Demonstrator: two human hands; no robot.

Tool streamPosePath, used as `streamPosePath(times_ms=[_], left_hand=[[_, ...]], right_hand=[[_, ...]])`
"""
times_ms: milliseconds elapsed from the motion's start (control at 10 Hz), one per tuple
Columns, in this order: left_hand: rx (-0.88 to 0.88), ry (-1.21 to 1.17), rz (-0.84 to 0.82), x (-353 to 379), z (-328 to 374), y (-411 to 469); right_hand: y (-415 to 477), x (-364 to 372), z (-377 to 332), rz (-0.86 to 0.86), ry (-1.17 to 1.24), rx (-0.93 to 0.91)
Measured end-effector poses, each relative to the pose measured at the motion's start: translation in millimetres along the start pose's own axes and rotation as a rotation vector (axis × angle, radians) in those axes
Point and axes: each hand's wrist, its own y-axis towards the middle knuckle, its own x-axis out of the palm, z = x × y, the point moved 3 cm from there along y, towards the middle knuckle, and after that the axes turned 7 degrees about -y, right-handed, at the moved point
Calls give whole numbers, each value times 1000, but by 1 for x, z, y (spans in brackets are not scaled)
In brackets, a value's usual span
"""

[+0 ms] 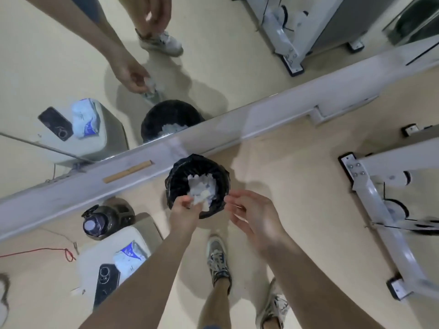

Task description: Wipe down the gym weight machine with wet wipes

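Reaching down, the left hand (184, 211) pinches a crumpled wet wipe (198, 201) in its fingers over a black-lined bin (173, 180) on the floor (285, 162), the right hand (253, 210) beside it with fingers loose and empty, the white weight machine (375, 198) off right, a mirror (213, 74) beyond.

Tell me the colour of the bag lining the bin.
The bin bag is black; the head view shows it best.

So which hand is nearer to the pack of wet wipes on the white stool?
Left. The left hand holds a crumpled wipe over the bin, on the side toward the wipes pack. The right hand, open, is at the bin's other side, farther away.
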Motion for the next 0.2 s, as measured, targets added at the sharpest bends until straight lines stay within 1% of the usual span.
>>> streamPosePath(times_ms=[100,200], left_hand=[[-89,-77,1,-4,-3,5],[-57,-133,14,-13,4,-18]], right_hand=[[3,-3,17,43,36,28],[-3,-6,34,79,125,71]])
